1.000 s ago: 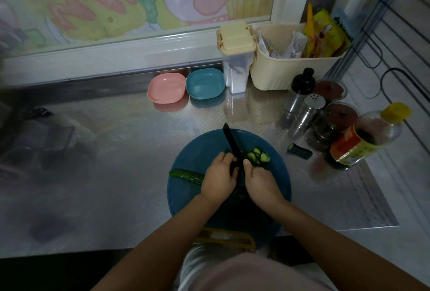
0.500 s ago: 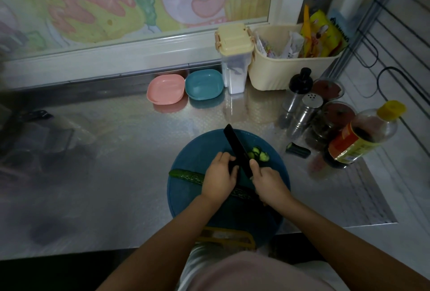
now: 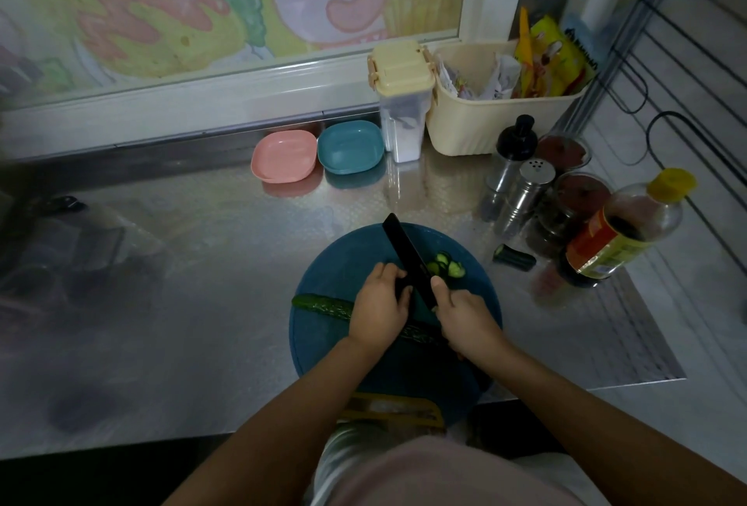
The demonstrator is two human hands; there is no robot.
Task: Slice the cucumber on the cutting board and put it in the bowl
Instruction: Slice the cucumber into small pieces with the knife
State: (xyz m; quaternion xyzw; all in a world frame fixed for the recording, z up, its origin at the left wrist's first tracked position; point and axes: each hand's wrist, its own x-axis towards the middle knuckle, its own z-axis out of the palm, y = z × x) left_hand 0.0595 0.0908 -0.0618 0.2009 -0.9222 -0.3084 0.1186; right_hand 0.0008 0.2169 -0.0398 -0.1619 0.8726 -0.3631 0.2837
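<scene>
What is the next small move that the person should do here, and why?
Probably press the knife down for one more slice. The right hand grips it beside the left hand, which holds the cucumber on the board; most of the cucumber is uncut, and only a few slices lie by the blade.

A brushed steel counter (image 3: 202, 283) carries everything. A round blue cutting board (image 3: 343, 259) lies at its near edge, with a cut cucumber end (image 3: 514, 259) just to its right. Along the back wall sit a pink bowl (image 3: 283, 157) and a teal bowl (image 3: 349, 147), side by side, then a cream-lidded container (image 3: 402, 101) and a cream basket (image 3: 485, 129). At the right stand a steel shaker (image 3: 525, 190), a black-capped bottle (image 3: 511, 157), dark jars (image 3: 574, 202) and a yellow-capped sauce bottle (image 3: 622, 230).
</scene>
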